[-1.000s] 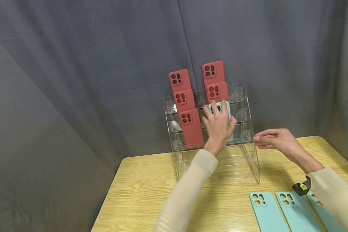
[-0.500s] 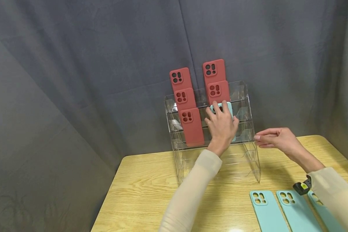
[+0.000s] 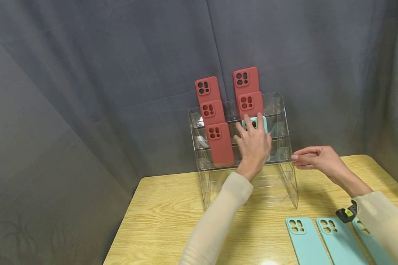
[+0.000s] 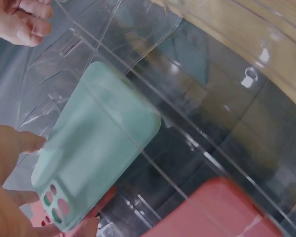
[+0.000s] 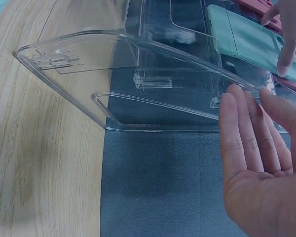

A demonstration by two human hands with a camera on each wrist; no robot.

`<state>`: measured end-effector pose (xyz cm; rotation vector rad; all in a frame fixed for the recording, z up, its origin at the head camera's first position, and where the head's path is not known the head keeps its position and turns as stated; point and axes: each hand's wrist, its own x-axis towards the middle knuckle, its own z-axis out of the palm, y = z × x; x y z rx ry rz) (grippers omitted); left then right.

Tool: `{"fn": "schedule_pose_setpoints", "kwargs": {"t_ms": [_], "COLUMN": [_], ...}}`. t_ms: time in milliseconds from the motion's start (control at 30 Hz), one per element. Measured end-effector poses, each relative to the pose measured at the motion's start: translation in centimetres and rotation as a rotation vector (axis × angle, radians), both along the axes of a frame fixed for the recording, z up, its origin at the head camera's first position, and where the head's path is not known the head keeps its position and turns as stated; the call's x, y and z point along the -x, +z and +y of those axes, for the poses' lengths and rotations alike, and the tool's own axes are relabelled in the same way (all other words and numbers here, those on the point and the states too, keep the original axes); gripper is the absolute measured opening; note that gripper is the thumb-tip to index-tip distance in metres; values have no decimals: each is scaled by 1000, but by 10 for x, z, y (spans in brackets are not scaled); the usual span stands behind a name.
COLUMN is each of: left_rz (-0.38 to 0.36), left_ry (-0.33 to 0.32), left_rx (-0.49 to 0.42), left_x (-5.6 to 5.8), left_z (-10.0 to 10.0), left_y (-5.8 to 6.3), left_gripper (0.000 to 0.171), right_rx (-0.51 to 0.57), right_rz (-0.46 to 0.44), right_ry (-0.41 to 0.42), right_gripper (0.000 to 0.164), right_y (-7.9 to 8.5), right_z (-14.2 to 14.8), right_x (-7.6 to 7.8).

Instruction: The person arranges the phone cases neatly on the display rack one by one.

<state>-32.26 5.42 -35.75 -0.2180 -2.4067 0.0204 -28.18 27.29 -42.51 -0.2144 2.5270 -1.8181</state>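
Note:
My left hand (image 3: 254, 145) holds a mint-green phone case (image 4: 96, 131) near its camera-hole end, thumb at one long edge and fingers at the top and other edge. The case leans in the right column of a clear acrylic tiered stand (image 3: 213, 167), its lower end behind the clear front lip. In the head view the hand covers most of it. My right hand (image 3: 318, 161) is at the stand's right side, fingers straight and together, thumb alongside, holding nothing. In the right wrist view its fingertips overlap the clear side panel (image 5: 160, 49).
A red phone case (image 3: 221, 149) stands lowest in the left column, with two more above it. Behind the mint case are two red cases, the nearer one (image 3: 256, 101) partly covered. Several mint cases, one being this case (image 3: 306, 239), lie on the wooden table (image 3: 162, 213). A grey curtain (image 3: 136, 73) hangs behind.
My left hand and the mint phone case have shifted slightly to the right on the stand. The right hand stays at the stand's side.

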Motion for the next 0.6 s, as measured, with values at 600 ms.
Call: {"fn": "schedule_pose_setpoints", "kwargs": {"t_ms": [600], "left_rz": [-106], "left_ry": [-330], "left_rx": [-292], "left_x": [-13], "left_z": [-97], "left_y": [36], "left_gripper": [42], "right_rx": [-19], "right_rz": [7], "right_ry": [10], "right_gripper": [52], "right_y": [4], "right_z": [-2], "right_x": [-6]}}
